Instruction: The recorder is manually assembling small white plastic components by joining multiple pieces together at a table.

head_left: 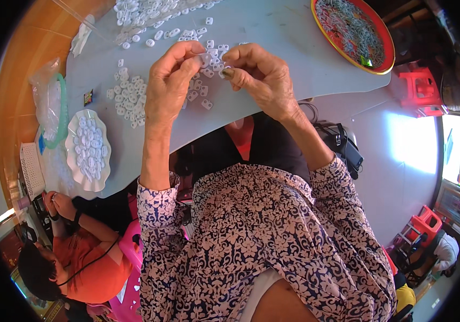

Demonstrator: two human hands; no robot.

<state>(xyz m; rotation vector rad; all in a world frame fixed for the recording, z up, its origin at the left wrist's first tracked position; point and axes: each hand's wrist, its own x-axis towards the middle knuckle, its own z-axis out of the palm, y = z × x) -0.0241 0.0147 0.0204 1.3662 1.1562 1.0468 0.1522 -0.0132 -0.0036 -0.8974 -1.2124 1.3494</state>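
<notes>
Both of my hands are raised over the near part of the grey table, fingertips a short gap apart. My left hand (pixel 173 80) is closed in a pinch on a small whitish plastic piece (pixel 205 60). Thumb and fingers of my right hand (pixel 262 78) are also pinched together; whatever lies between them is too small to make out. Behind and below the fingertips lie loose white plastic pieces with holes (pixel 207 104). Left of my left wrist spreads another pile of white pieces (pixel 129 96).
A scalloped white dish (pixel 96 185) holds oval white pieces at the table's left edge. At the far right, a red round tray (pixel 385 61) holds many small metal parts. More white pieces (pixel 133 12) lie at the back. A person in orange (pixel 93 268) sits at lower left. Red stools (pixel 420 88) stand right.
</notes>
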